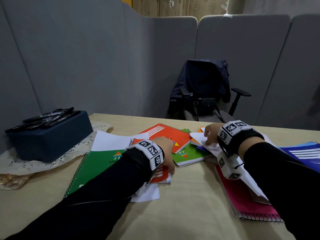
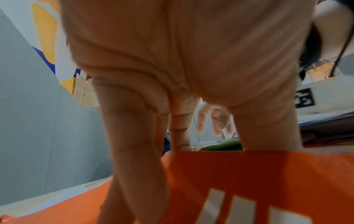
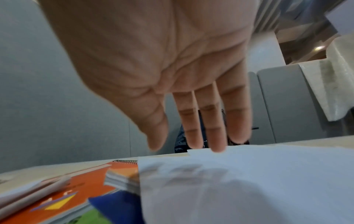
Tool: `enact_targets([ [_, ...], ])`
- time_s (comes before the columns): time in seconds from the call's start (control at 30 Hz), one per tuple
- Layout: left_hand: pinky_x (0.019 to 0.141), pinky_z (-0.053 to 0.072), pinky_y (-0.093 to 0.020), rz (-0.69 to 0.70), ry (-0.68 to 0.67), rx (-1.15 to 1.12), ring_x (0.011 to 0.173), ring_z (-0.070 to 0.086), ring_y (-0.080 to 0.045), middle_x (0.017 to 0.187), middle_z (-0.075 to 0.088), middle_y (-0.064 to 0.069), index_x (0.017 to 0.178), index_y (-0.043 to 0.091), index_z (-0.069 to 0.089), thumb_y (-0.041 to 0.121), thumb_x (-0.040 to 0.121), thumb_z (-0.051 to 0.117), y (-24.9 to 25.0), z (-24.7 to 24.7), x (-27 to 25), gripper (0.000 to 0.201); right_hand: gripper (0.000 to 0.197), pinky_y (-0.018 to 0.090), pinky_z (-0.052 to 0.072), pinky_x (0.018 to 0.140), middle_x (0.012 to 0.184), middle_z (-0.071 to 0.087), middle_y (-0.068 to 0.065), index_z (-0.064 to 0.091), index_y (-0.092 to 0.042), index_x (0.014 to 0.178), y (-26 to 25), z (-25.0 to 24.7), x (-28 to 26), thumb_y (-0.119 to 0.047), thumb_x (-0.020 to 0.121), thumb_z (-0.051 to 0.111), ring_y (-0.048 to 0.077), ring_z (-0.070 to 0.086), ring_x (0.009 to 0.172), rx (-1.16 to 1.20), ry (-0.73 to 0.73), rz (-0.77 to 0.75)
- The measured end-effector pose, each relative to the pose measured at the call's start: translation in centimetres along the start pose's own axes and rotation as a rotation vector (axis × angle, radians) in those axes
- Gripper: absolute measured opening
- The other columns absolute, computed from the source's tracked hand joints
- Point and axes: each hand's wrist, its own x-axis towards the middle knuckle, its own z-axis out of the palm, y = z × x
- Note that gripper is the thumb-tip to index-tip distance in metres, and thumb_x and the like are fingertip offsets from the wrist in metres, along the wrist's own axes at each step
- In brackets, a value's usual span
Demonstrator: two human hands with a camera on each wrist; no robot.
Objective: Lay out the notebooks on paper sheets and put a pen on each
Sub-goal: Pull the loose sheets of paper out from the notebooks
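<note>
My left hand (image 1: 165,153) holds the small orange notebook (image 2: 249,181), with my fingers over its far edge and my thumb on the cover. My right hand (image 3: 153,60) is flat and open. Its fingertips (image 3: 218,145) touch a white paper sheet (image 3: 249,181) on the messy pile. Pens (image 1: 46,118) lie on a dark blue box (image 1: 52,139) far to the left. Both arms reach forward over the table (image 1: 190,213).

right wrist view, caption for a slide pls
Open right hand over a white paper sheet, an orange spiral notebook beside it.
</note>
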Motion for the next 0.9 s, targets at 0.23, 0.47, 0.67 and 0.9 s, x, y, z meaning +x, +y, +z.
enact_targets([
  [0.23,0.065,0.048,-0.028,0.009,0.019,-0.003,0.084,0.060,-0.020,0.095,0.064,-0.001,0.096,0.016,0.060,0.055,0.060,0.082,-0.4,0.3,0.3,0.057,0.044,0.006,0.036,0.052,0.069,0.045,-0.010,0.051,-0.031,0.133,-2.9,-1.6,0.0,-0.014,0.092,0.048,0.005,0.042,0.056,0.023,0.075,-0.254],
  [0.47,0.066,0.050,-0.028,0.014,0.001,-0.046,0.084,0.061,-0.019,0.096,0.064,-0.002,0.097,0.015,0.059,0.051,0.061,0.083,-0.9,0.2,0.5,0.056,0.031,0.015,0.038,0.054,0.105,0.059,-0.002,0.063,-0.024,0.118,-4.0,-1.2,2.3,-0.015,0.089,0.058,0.012,0.051,0.080,-0.108,-0.075,-0.321],
  [0.67,0.064,0.050,-0.027,0.004,-0.008,-0.080,0.087,0.062,-0.018,0.098,0.065,-0.002,0.103,0.014,0.061,0.048,0.063,0.082,-0.8,0.1,0.4,0.056,0.042,0.023,0.045,0.071,0.119,0.064,0.001,0.066,-0.023,0.112,-2.9,-1.3,2.4,0.001,0.078,0.064,0.019,0.062,0.103,-0.015,-0.057,-0.281],
  [0.9,0.064,0.052,-0.028,-0.009,-0.012,-0.101,0.085,0.063,-0.018,0.097,0.065,-0.001,0.101,0.015,0.061,0.046,0.065,0.081,-0.9,0.0,0.4,0.051,0.018,0.022,0.046,0.076,0.104,0.071,0.002,0.072,-0.019,0.101,-2.1,-1.4,1.6,-0.018,0.083,0.066,0.020,0.066,0.096,0.116,0.129,-0.222],
])
